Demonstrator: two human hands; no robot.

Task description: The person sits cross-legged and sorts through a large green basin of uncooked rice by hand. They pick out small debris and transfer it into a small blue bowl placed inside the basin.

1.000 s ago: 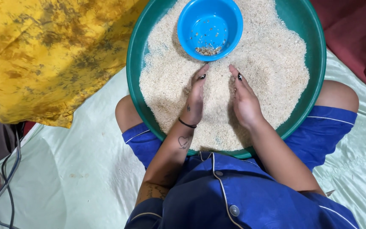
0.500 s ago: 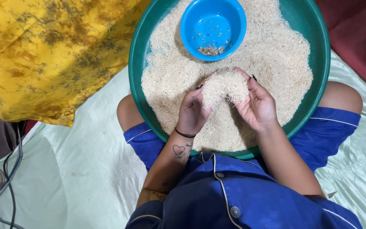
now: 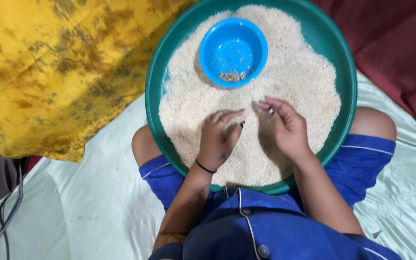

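Both hands' fingers point(image 3: 232, 115) on rice point(image 3: 294, 77), blue bowl point(image 3: 233, 52) beyond

Tray point(image 3: 159, 77) on person's lap, rice point(image 3: 294, 72) spread in it, small bowl point(image 3: 233, 52) on rice at far side, both hands on rice nearer the body, crumpled cloth point(image 3: 49, 67) left of tray.

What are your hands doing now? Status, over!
Left hand and right hand palm-down on the rice, fingers curled, gripping nothing. Rice fills green tray on lap. Small blue bowl sits in rice beyond fingertips, clear of hands.
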